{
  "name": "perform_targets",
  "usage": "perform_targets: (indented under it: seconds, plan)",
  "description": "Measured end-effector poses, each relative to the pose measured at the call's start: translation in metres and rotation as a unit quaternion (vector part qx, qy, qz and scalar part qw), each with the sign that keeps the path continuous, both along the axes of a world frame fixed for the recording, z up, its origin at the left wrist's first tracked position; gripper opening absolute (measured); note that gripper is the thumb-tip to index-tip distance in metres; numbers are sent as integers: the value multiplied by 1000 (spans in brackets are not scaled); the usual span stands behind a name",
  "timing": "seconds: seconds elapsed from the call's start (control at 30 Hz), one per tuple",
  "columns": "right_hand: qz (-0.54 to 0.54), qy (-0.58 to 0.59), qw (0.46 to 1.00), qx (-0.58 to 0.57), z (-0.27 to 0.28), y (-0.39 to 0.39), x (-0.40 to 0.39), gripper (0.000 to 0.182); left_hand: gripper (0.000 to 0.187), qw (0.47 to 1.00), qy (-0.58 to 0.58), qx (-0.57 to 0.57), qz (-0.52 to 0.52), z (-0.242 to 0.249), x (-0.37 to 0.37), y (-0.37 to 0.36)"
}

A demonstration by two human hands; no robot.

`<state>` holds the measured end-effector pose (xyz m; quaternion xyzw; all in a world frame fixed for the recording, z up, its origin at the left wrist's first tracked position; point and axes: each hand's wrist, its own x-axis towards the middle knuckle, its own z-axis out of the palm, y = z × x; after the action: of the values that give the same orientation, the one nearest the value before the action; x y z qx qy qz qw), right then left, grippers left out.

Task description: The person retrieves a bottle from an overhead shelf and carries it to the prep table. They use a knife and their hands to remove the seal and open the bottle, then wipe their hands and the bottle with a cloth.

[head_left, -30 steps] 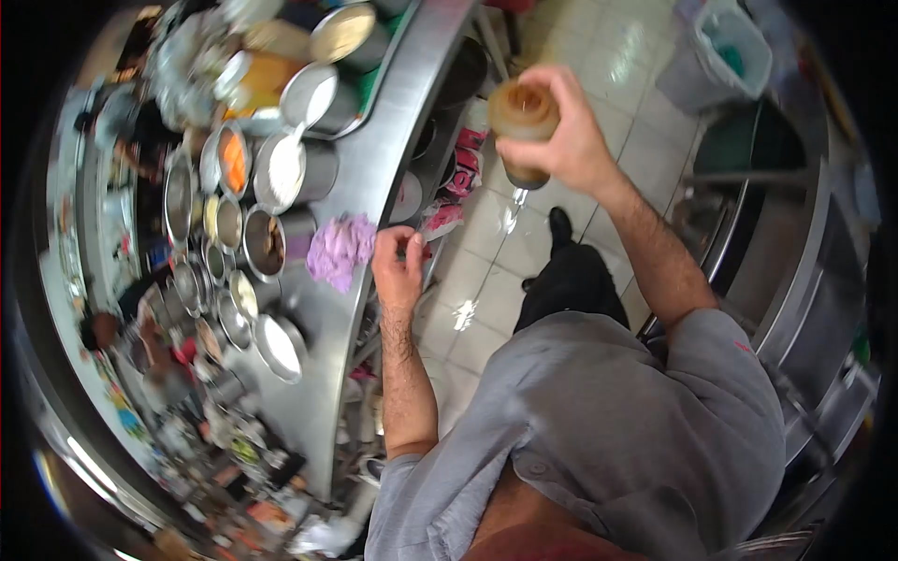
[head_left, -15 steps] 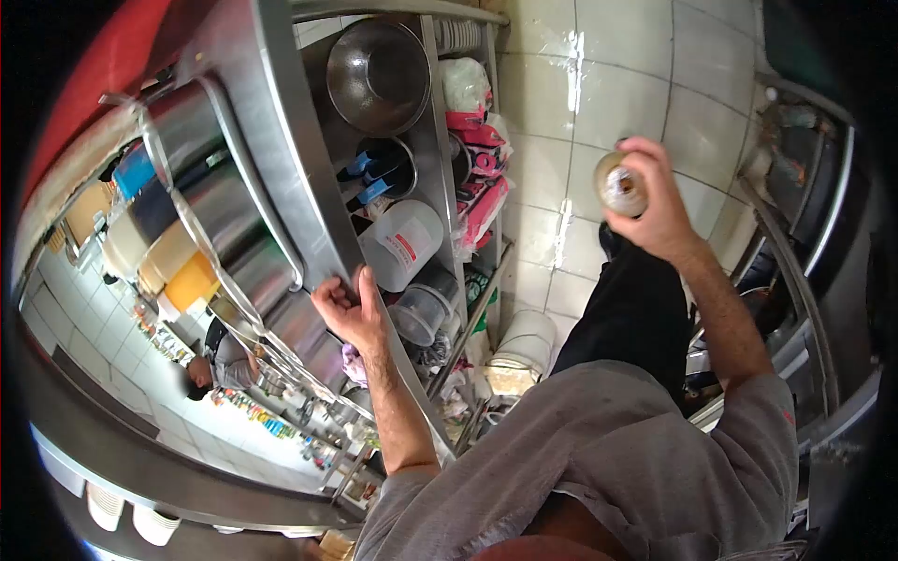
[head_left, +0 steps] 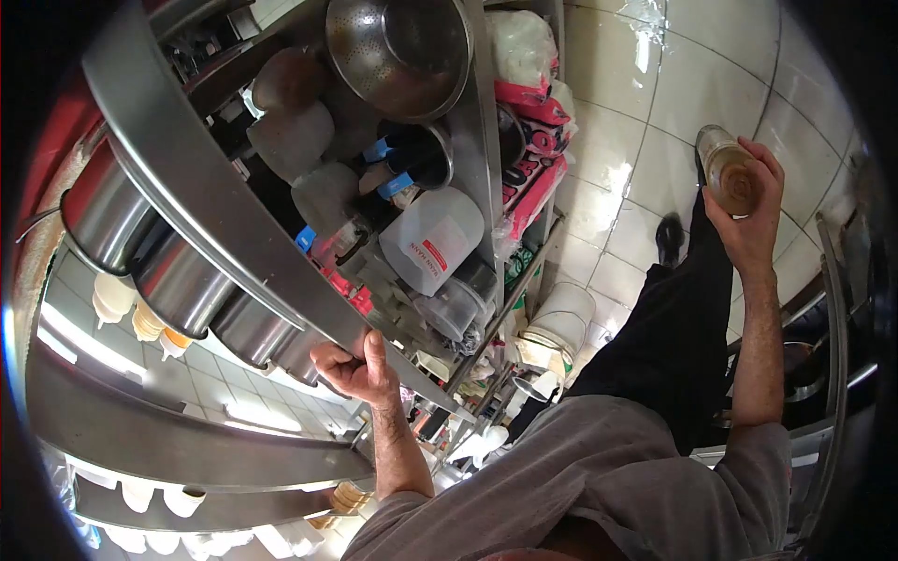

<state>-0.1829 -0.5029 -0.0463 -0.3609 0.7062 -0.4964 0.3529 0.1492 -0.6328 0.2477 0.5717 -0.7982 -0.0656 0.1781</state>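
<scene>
On the right, my right hand is closed around a cylindrical, jar-like container. Its round end faces me and looks brownish inside; I cannot make out what it contains. The container is held above my dark trouser leg and the tiled floor. At left centre, my left hand rests against the edge of a steel counter, its fingers curled at the edge and its thumb sticking up. Steel pots sit along the counter's far side, near that hand.
Shelves under the counter hold a perforated steel bowl, a white plastic jug, clear tubs and pink-and-white packages. A white bucket stands on the tiled floor. Metal rails run along the right.
The view has shifted, and more of the shelves shows. My right hand has tilted the container and moved right in view. My left hand stays at the counter edge, its fingers now more curled.
</scene>
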Motion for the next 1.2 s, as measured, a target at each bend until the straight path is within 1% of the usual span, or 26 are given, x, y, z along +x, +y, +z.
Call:
perform_targets:
  seconds: [0.07, 0.17, 0.23, 0.3, 0.37, 0.5, 0.53, 0.57, 0.67, 0.7, 0.73, 0.8, 0.87, 0.93, 0.97, 1.07, 1.1, 1.13, 1.17, 1.2]
  plan:
    - [10, -5, 1000, -5, -9, 0, 9, 64, 44, 1000, -12, -3, -1, 1, 2, 0]
    - [27, -13, 999, -18, -17, -5, 19, 64, 45, 999, 17, 25, 15, 1, 3, 1]
    - [37, -22, 999, -22, -19, -4, 24, 65, 45, 1000, 7, 19, 17, 2, 1, 2]
    - [56, 0, 998, -14, -19, -7, 27, 66, 45, 1000, 2, 11, 17, 0, 1, 2]
    - [62, -4, 998, -22, -18, -10, 31, 67, 45, 1000, -8, 4, 12, 1, 1, 1]
    - [67, -22, 997, -40, -14, -9, 32, 66, 46, 1000, -9, 9, 18, 3, 4, 1]
    - [69, -19, 997, -41, -11, -10, 31, 66, 45, 1000, -28, 2, 1, 2, -2, -2]
    - [66, -21, 997, -35, -7, -11, 30, 64, 44, 999, -46, -4, -14, 1, -4, -2]
    - [76, -12, 997, -17, 10, -6, 26, 60, 44, 998, -58, -3, 1, 4, 5, 0]
    - [81, -1, 997, -9, 17, -6, 25, 58, 42, 996, -84, -2, -14, 6, 6, -1]
    - [86, 8, 996, -14, 26, -5, 24, 58, 43, 998, -53, 8, 17, 5, 7, 1]
    - [96, 14, 995, -22, 49, -3, 23, 56, 43, 994, -103, -18, -27, 9, -4, -4]
    - [109, 36, 993, -35, 76, -2, 23, 57, 43, 996, -84, -22, -11, 8, -3, -7]
    - [153, 58, 985, -53, 107, -1, 25, 57, 39, 998, -45, -34, -24, 9, -11, -9]
    - [163, 69, 982, -71, 119, 0, 28, 57, 37, 997, -49, -48, -38, 9, -12, -10]
    - [200, 72, 972, -97, 160, 7, 41, 56, 26, 997, -50, -56, -12, 11, -11, -7]
    - [215, 77, 969, -96, 177, 9, 47, 55, 23, 998, -25, -53, -14, 13, -10, -4]
    - [231, 92, 961, -120, 197, 10, 53, 55, 19, 999, 5, -41, -5, 13, -5, 2]
    - [245, 95, 955, -133, 217, 13, 60, 55, 14, 990, 125, 47, 47, 12, 2, 15]
    - [261, 101, 949, -146, 236, 17, 66, 54, 11, 987, 152, 25, 36, 13, 9, 33]
